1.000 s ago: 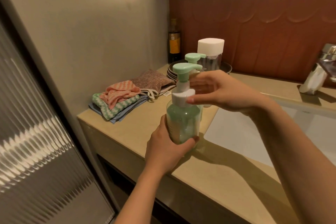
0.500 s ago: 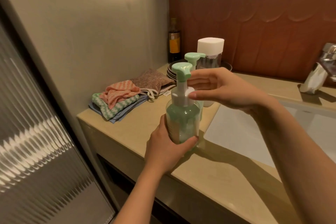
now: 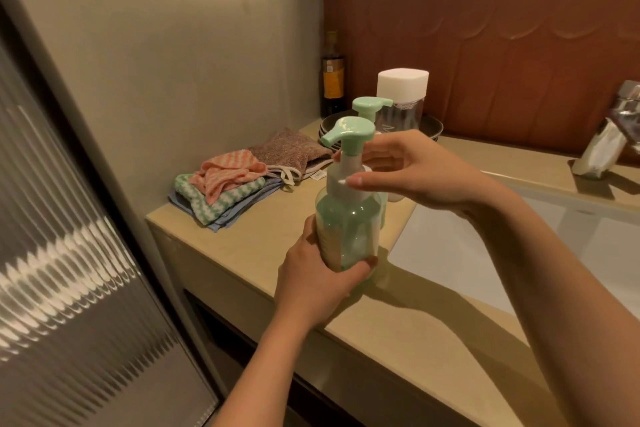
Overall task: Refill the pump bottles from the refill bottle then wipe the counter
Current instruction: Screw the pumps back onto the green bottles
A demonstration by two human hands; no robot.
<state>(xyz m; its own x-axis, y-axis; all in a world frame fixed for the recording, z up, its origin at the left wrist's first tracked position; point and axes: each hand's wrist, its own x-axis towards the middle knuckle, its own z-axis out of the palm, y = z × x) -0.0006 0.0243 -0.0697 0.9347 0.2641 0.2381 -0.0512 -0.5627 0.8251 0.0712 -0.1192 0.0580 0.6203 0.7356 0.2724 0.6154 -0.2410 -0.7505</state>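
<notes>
Green pump bottle (image 3: 348, 222) gripped low by left hand (image 3: 313, 282), right hand (image 3: 419, 173) pinching its white collar (image 3: 336, 181)

Mint-green pump bottle (image 3: 348, 229) with a white collar; pink-striped cloth (image 3: 227, 174) on a green-and-white zigzag cloth (image 3: 221, 204); beige worktop (image 3: 263, 236); reddish-brown far wall (image 3: 519, 55).

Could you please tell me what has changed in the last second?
On the front pump bottle the green head has turned, spout swinging from right to left, as the right hand twists its white collar. The left hand still holds the bottle on the counter; cloths unmoved.
</notes>
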